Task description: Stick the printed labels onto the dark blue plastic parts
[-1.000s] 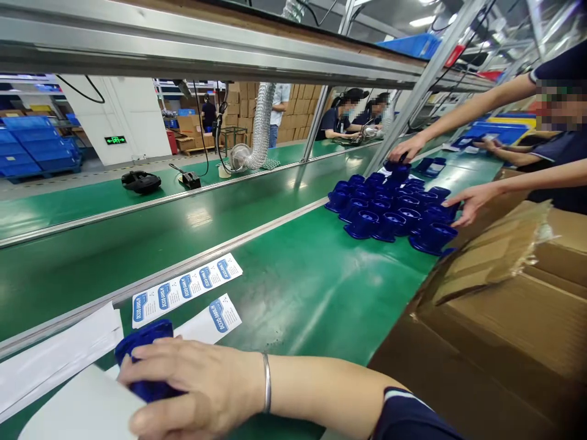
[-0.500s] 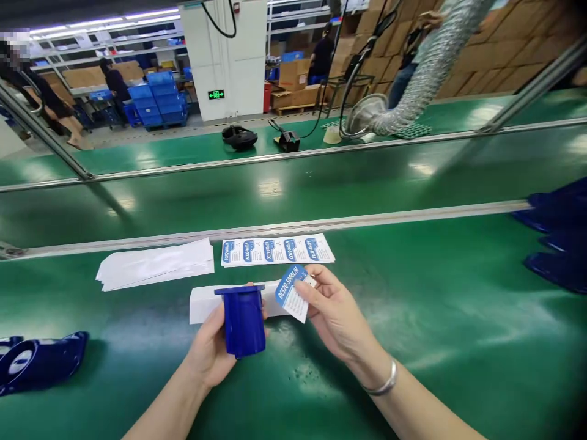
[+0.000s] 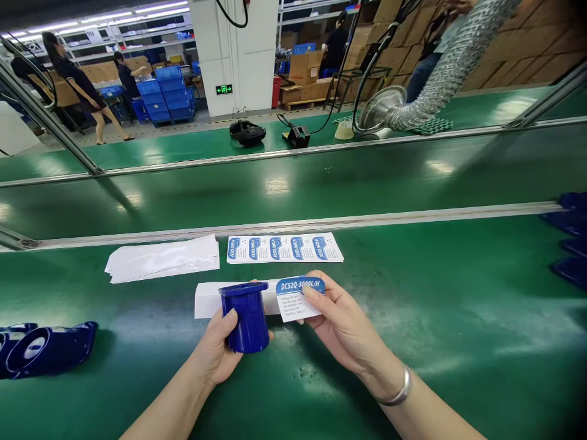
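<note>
My left hand (image 3: 219, 348) is wrapped round a dark blue, flanged plastic cylinder (image 3: 247, 321), its wide rim at the top. Just right of it, my right hand (image 3: 342, 324) pinches a blue and white label (image 3: 293, 302) between thumb and fingers. The label's printed side faces me, and its heading reads DC52Q-5000L/H. Both hands are above the green bench, the label close beside the cylinder but apart from it. Behind them lies a white paper strip (image 3: 208, 299), partly hidden by the cylinder and label.
A sheet of printed labels (image 3: 285, 249) lies beyond my hands, beside a pile of white paper (image 3: 165, 260). Glossy blue parts (image 3: 55, 351) rest at the left, and more blue parts (image 3: 573, 269) at the right edge. A metal rail (image 3: 413, 215) crosses behind. Several people are in the background.
My right hand has turned the label from a slant to nearly level, its print now facing me. The cylinder has tilted slightly. The view has shifted a little, and a person at far left has moved.
</note>
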A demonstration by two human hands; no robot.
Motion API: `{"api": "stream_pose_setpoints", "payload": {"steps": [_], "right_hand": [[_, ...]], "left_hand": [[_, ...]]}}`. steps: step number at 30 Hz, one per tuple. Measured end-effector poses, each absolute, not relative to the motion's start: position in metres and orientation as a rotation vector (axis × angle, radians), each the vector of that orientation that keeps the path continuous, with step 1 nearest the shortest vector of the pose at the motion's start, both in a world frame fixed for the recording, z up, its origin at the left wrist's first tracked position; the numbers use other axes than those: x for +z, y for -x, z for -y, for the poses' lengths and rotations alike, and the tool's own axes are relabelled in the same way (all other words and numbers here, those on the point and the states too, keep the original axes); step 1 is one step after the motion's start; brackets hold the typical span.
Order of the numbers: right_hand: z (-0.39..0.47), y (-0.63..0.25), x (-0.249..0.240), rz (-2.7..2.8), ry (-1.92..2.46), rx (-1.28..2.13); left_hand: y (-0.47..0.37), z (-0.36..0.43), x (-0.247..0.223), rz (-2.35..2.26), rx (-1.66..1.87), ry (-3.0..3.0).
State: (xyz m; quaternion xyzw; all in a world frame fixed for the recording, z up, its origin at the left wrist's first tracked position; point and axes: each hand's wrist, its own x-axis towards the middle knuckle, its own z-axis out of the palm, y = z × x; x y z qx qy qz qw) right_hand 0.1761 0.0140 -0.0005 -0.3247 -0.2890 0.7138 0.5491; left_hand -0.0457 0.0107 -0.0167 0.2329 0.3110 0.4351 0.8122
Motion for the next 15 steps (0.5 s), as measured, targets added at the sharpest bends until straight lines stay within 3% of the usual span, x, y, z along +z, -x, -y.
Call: {"api": "stream_pose_setpoints", "payload": {"steps": [15], "right_hand": [[-0.003,-0.167,0.001,0.79,0.714,1.762]], "left_hand": [[0.039,-0.01,-0.011,-0.809,0.927,-0.539]]}}
